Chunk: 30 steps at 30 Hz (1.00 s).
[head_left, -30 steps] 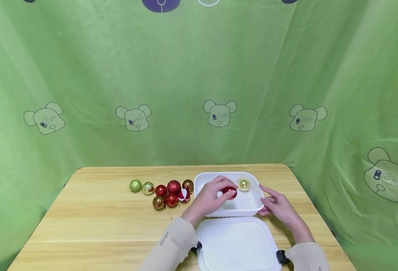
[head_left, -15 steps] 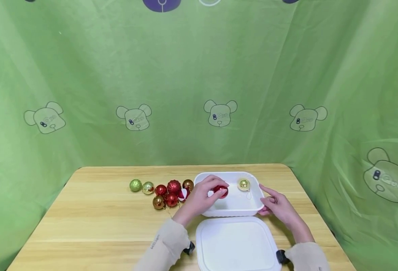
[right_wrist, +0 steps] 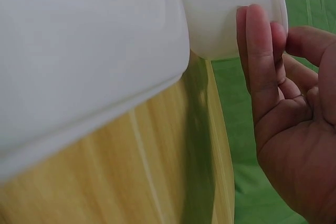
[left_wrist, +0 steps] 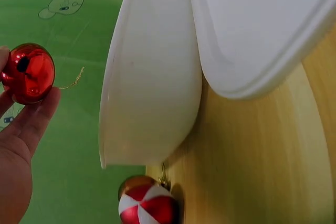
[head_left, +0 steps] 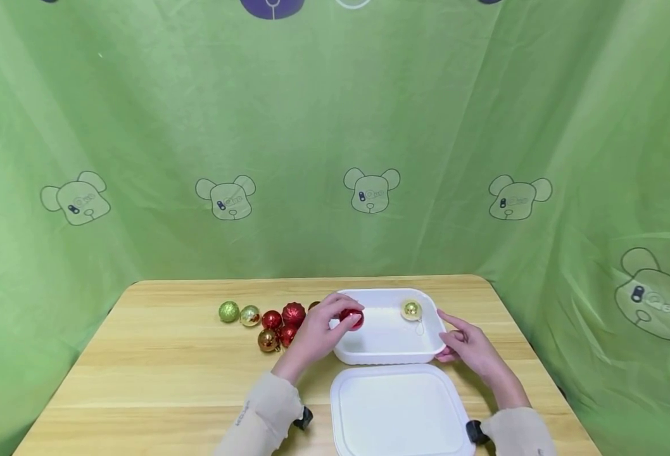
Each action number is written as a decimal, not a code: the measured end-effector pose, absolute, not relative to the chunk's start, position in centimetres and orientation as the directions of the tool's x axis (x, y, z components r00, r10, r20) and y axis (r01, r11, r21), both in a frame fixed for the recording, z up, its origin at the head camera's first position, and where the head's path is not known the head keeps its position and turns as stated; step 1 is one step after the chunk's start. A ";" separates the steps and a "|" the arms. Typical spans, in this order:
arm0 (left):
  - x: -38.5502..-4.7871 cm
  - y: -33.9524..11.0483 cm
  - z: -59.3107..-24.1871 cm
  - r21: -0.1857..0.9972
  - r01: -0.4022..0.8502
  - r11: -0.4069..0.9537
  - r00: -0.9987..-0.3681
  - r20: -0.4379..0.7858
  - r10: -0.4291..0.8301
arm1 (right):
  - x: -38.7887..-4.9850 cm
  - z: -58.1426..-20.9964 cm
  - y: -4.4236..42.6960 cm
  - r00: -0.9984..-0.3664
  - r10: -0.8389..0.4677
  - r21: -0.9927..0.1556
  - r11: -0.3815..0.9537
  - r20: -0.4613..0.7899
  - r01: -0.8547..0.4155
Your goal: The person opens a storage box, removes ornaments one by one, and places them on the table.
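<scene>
A shiny red Christmas ball (head_left: 353,319) is held between the thumb and fingers of my left hand (head_left: 314,330). The hand is over the left end of a white plastic box (head_left: 389,359). In the left wrist view, a gold string trails from the red ball (left_wrist: 35,74), which is above the box's rim. My right hand (head_left: 472,351) grips the box's right side at the rim. Several of its fingers press on the outer wall, as the right wrist view shows. A gold Christmas ball (head_left: 411,310) with a string loop lies inside the box, toward the back right.
The white lid (head_left: 402,411) lies in front of the box. Left of the box are several balls: glittery green (head_left: 229,311), light gold (head_left: 250,315), bronze (head_left: 268,341) and reds (head_left: 293,313). A red-and-white ball (left_wrist: 147,203) sits beside the box, partly behind my left hand.
My left hand has carried the red ball leftward, from the middle of the box to its left rim, now covering some balls there. The right hand and box have stayed put.
</scene>
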State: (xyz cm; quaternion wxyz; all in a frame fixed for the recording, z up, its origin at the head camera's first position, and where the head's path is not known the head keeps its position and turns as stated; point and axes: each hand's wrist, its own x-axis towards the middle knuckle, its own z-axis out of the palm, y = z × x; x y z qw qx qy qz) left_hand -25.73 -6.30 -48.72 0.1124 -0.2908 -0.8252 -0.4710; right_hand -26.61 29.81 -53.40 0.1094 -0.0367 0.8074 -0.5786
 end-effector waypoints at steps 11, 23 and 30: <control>-24.9 -8.3 -49.7 0.742 0.539 0.397 -0.839 0.434 0.328 | -26.4 -53.5 29.8 -0.974 -0.180 -0.941 0.332 -0.138 0.071; -24.3 -11.4 -50.3 0.750 0.493 0.441 -0.870 0.418 0.262 | -26.4 -53.0 29.7 -0.974 -0.177 -0.935 0.348 -0.140 0.071; -24.0 -13.6 -50.8 0.748 0.459 0.480 -0.888 0.412 0.206 | -26.3 -53.0 29.6 -0.973 -0.169 -0.928 0.364 -0.155 0.085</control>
